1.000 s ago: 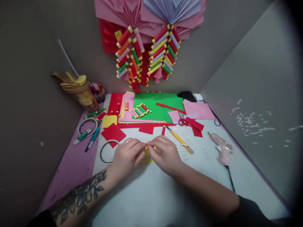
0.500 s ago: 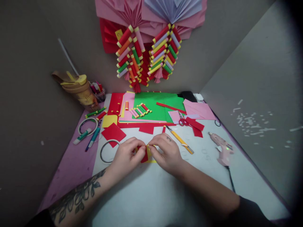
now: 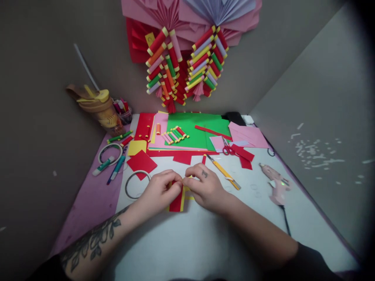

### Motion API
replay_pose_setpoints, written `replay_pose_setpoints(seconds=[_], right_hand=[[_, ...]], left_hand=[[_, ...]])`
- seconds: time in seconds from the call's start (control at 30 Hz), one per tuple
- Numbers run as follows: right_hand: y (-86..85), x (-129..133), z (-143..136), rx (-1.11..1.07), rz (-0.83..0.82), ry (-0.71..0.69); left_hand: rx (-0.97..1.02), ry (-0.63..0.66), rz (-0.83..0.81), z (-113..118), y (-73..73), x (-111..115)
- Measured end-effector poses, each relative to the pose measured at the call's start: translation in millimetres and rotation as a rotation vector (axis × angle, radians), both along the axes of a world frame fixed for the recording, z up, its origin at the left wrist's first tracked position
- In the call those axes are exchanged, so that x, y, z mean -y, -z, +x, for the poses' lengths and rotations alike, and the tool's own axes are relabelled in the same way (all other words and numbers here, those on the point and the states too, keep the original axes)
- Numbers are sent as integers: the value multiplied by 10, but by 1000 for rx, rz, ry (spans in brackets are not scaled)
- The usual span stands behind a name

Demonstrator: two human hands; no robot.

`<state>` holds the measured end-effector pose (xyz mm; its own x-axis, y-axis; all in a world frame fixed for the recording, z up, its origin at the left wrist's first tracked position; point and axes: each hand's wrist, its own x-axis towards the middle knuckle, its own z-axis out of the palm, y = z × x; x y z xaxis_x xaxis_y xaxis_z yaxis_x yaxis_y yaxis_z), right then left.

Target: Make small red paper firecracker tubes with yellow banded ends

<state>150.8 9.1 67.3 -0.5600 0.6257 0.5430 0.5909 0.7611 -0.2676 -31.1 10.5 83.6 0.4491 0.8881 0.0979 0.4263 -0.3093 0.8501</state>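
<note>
Between my hands is a small red paper piece (image 3: 176,201) with yellow strips along its two side edges. My left hand (image 3: 164,187) is closed, thumb and forefinger pinching its upper end. My right hand (image 3: 204,187) is closed too, its fingertips meeting the left ones at the top corner of the paper. The fingers hide that upper edge. Some yellow paper (image 3: 190,198) shows under my right hand on the table. Just beyond the hands lie a small red paper roll (image 3: 204,159) and a yellow utility knife (image 3: 224,171).
A tape roll (image 3: 126,186), red squares (image 3: 142,162) and a yellow square (image 3: 137,148) lie left. Scissors (image 3: 227,150) and a glue gun (image 3: 275,182) lie right. Small finished rolls (image 3: 175,135) rest on green paper (image 3: 202,121) behind. A cup (image 3: 101,111) stands back left; firecracker garlands (image 3: 202,58) hang above.
The red paper with yellow edges has turned and now hangs down lower, showing more of its face below my left hand. My fingertips stay together. The view has shifted slightly.
</note>
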Motion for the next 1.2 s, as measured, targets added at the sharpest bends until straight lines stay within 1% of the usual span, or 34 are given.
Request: replay_pose_setpoints(seconds=[0.2,0.43,0.53,0.63,0.73,0.9,0.97,1.03,1.13,1.2], right_hand=[[-3,-10,-7,10,-28,-65],[32,10,-4,-25,-33,-31],[60,13,1,-71,-53,-31],[61,5,4,-175,-76,-30],[25,-6,-5,-247,-166,-31],[-38,-15,-56,-304,-470,-30],[-40,-16,-74,-356,-539,10],[-28,-22,-80,-422,-587,84],[9,-51,-62,-566,-632,221],[34,-82,-41,-670,-662,291]], left_hand=[[9,-20,-61,27,-23,0],[21,-119,-119,28,-21,8],[44,-133,-141,18,-15,5],[65,-136,-158,4,-19,-11],[86,-130,-167,-3,-28,-26],[27,-62,-87,12,-16,-1],[42,-73,-127,20,10,11],[119,-94,-237,26,47,10],[251,-87,-404,29,116,-25],[297,-124,-450,20,157,-64]])
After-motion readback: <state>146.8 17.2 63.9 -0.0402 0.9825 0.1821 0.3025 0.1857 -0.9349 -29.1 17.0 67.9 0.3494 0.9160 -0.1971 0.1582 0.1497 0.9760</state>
